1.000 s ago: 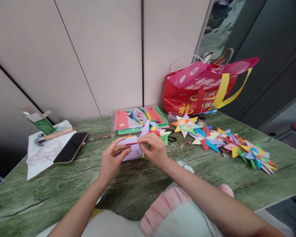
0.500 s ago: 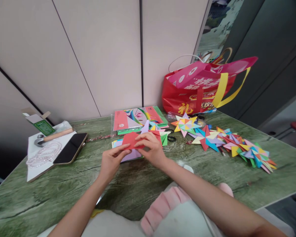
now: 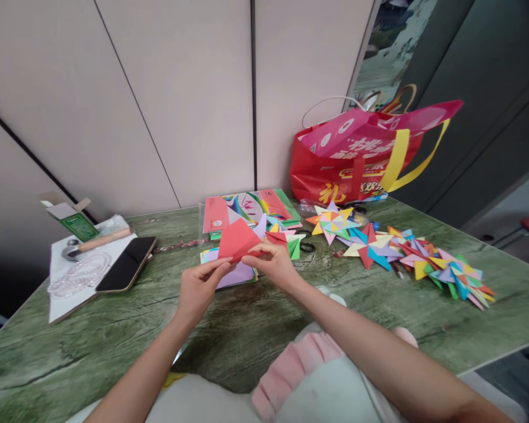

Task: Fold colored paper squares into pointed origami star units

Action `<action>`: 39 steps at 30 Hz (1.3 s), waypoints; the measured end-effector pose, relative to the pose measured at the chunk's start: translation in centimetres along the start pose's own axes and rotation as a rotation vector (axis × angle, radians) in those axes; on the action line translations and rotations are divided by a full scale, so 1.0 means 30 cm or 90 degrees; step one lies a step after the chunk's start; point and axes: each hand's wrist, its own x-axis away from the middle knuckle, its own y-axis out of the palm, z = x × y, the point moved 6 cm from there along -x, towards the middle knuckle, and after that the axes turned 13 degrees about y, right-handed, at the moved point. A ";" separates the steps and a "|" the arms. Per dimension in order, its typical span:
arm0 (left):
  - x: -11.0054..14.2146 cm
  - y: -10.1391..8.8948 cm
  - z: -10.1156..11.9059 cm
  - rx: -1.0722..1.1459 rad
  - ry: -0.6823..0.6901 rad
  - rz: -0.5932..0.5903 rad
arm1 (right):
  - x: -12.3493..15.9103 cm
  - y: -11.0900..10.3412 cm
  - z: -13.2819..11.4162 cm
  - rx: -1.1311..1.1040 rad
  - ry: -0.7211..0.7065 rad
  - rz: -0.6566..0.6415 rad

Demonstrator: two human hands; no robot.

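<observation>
Red origami sheet, grip of left hand and right hand pinching it; uneven pressure could crease it askew.

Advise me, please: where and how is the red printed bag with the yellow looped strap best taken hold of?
Probably by the yellow looped strap, coming from the front right: its loop stands out from the right side of the red printed bag, leaving an open gap to grip through.

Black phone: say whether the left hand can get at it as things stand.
Probably yes: only tabletop shows between the left hand and the phone, though that hand is holding the red paper.
</observation>
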 end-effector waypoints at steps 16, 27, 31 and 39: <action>0.005 0.020 -0.028 0.121 -0.041 -0.015 | -0.003 0.009 0.053 -0.173 0.143 0.006; 0.006 0.038 -0.034 0.232 -0.111 -0.030 | 0.001 0.007 0.047 -0.140 0.129 0.015; 0.008 0.038 -0.048 0.249 -0.135 -0.019 | 0.000 0.006 0.043 -0.115 0.113 0.020; 0.005 0.045 -0.045 0.254 -0.144 -0.042 | -0.002 0.000 0.043 -0.116 0.110 0.027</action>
